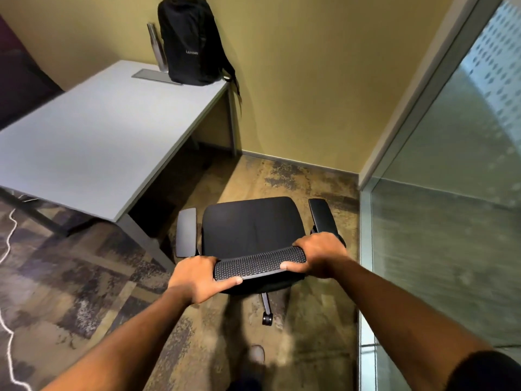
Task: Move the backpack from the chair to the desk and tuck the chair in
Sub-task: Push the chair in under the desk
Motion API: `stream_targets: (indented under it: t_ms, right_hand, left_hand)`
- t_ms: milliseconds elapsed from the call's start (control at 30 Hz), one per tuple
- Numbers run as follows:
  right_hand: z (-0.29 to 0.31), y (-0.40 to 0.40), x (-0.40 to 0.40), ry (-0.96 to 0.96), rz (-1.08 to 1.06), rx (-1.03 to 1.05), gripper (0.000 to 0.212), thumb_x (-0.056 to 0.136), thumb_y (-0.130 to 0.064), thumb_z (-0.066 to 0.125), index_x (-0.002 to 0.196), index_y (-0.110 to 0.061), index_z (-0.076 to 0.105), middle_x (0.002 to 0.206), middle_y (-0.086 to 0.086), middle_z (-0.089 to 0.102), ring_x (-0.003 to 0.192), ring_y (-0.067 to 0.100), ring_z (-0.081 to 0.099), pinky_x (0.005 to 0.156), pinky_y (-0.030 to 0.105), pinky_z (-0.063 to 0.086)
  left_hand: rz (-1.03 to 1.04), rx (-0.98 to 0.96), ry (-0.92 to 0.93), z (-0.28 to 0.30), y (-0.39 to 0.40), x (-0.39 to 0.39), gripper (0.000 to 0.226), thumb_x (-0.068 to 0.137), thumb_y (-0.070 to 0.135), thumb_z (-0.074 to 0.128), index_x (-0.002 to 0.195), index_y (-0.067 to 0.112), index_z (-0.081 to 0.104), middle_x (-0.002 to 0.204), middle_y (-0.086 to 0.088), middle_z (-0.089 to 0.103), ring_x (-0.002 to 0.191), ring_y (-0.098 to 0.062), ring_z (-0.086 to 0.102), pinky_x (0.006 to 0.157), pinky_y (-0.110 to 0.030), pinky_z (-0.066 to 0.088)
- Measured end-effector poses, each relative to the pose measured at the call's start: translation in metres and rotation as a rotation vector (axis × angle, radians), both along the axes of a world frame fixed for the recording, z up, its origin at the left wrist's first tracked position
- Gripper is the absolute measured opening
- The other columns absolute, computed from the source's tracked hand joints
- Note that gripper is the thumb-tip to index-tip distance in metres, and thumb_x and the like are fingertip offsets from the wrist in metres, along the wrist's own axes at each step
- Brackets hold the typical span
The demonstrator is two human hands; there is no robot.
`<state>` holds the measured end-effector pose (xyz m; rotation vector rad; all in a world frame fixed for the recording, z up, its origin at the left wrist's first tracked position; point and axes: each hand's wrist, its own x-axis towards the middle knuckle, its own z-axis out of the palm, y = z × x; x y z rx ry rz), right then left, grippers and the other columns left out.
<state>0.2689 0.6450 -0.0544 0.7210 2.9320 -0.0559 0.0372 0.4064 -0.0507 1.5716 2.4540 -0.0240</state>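
A black backpack (190, 40) stands upright at the far right corner of the grey desk (93, 136), leaning on the yellow wall, one strap hanging over the desk's edge. A black office chair (252, 225) with an empty seat stands on the carpet to the right of the desk, its seat facing the wall. My left hand (197, 279) grips the left end of the chair's mesh backrest top. My right hand (317, 255) grips its right end.
A silver monitor stand (156, 71) sits on the desk beside the backpack. A glass partition (445, 221) runs close along the chair's right. A white cable (8, 241) trails over the patterned carpet at left. My shoe (256, 354) shows below the chair.
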Motion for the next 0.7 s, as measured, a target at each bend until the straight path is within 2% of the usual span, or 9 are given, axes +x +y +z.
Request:
stream_targets:
  t_ms: [167,267,400,567,700]
  right_hand:
    - [0.003,0.059,-0.036,-0.003,0.074,0.003,0.101,0.068,-0.109,0.017,0.1,-0.03,0.071,0.089,-0.006,0.073,0.085,0.022,0.069,0.074,0.038,0.052]
    - [0.002,0.094,-0.057,0.036,0.113,-0.005,0.095,0.075,-0.106,0.025,0.109,-0.03,0.073,0.092,-0.005,0.074,0.087,0.024,0.07,0.068,0.036,0.045]
    - [-0.001,0.136,-0.086,0.073,0.163,0.003,0.094,0.077,-0.105,0.025,0.104,-0.029,0.074,0.084,-0.007,0.071,0.079,0.022,0.069,0.071,0.037,0.054]
    - [0.005,0.188,-0.129,0.064,0.214,-0.021,0.091,0.077,-0.105,0.026,0.103,-0.032,0.073,0.085,-0.008,0.07,0.079,0.02,0.067,0.07,0.037,0.054]
    - [0.004,0.229,-0.158,0.057,0.288,-0.031,0.091,0.076,-0.105,0.025,0.101,-0.032,0.074,0.082,-0.009,0.068,0.078,0.019,0.066,0.067,0.036,0.051]
  left_hand:
    - [0.052,0.022,0.056,0.0,0.045,-0.021,0.095,0.062,0.109,0.019,0.085,0.028,0.064,0.084,0.005,0.072,0.082,-0.02,0.069,0.064,-0.036,0.052]
    - [0.086,0.035,0.054,-0.003,0.072,-0.037,0.095,0.061,0.109,0.019,0.076,0.026,0.06,0.076,0.005,0.068,0.075,-0.02,0.067,0.058,-0.036,0.046]
    - [0.13,0.041,0.075,-0.008,0.105,-0.057,0.097,0.059,0.11,0.017,0.078,0.026,0.061,0.078,0.003,0.07,0.077,-0.022,0.068,0.06,-0.037,0.049]
    - [0.188,0.032,0.091,-0.007,0.147,-0.083,0.1,0.059,0.11,0.015,0.086,0.028,0.066,0.082,0.002,0.073,0.08,-0.022,0.07,0.066,-0.039,0.055]
    - [0.259,0.019,0.109,-0.008,0.176,-0.093,0.101,0.059,0.11,0.015,0.087,0.028,0.066,0.087,0.0,0.074,0.085,-0.025,0.071,0.068,-0.04,0.055]
